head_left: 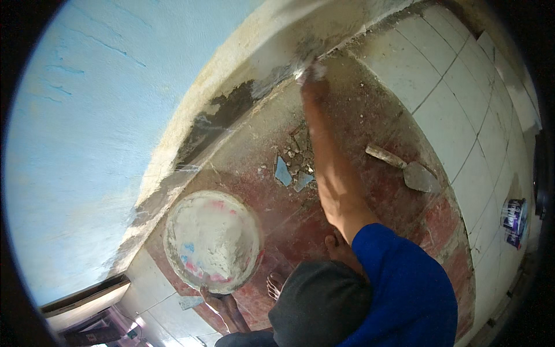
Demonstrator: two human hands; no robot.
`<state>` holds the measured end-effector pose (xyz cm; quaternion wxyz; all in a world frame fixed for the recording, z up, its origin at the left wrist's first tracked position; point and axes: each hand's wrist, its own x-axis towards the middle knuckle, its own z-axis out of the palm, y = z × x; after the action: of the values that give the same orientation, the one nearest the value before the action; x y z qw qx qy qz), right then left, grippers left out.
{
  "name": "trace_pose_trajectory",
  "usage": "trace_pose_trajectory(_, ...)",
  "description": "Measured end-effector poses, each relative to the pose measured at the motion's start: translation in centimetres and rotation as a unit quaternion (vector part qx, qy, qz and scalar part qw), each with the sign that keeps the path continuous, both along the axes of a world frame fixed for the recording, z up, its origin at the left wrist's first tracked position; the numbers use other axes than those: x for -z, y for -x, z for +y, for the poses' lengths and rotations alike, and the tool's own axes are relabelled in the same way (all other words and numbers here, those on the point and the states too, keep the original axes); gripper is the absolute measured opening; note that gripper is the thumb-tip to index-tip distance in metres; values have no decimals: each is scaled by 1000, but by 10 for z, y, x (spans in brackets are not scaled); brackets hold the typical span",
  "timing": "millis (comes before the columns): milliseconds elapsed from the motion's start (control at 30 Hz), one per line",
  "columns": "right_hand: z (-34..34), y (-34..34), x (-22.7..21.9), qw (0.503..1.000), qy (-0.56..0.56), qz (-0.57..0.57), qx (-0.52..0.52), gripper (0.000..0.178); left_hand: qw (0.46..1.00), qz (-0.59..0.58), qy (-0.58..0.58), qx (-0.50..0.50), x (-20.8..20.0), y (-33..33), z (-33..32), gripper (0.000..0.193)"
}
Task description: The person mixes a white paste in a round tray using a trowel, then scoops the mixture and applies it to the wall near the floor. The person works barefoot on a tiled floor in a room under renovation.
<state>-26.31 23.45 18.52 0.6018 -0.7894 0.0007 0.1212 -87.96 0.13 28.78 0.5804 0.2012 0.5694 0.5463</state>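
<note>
My right arm stretches far forward to the base of the wall (277, 58). There my right hand (314, 74) is smeared by motion against the wall's foot; a whitish patch shows at it, and I cannot make out what it holds. At the near left stands a round basin (173, 254) heaped with pale, powdery material (222, 237), coloured bits showing through. My left hand (217, 301) is closed at its near rim, thumb lying over the edge. A flat grey blade (191, 302) shows just left of that hand; whether the fingers also hold it, I cannot tell.
Broken rubble with bluish fragments (283, 172) lies on the red floor (289, 220) beyond the basin. Right of my arm rests a trowel (421, 177) with a pale handle. White tiles (445, 110) border the red area. At far right stands a dark purple tub (513, 217).
</note>
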Motion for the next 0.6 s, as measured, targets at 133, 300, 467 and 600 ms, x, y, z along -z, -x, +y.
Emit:
trace_pose_trajectory(133, -11, 122, -24, 975, -105, -145, -134, 53, 1000, 18, -1, -7, -5, 11, 1, 62)
trace_pose_trajectory(300, -8, 81, -23, 988, -113, -107, 23, 45, 1000, 14, -2, -14, -3, 21, -1, 63)
trace_pose_trajectory(467, 4, -60, -11, 993, 39, -108, 8, 57, 999, -34, 7, 17, 21, -9, 19, 63)
trace_pose_trajectory(600, -11, 105, -75, 954, -128, -224, -150, 41, 1000, -21, -8, -2, 9, 10, 20, 64)
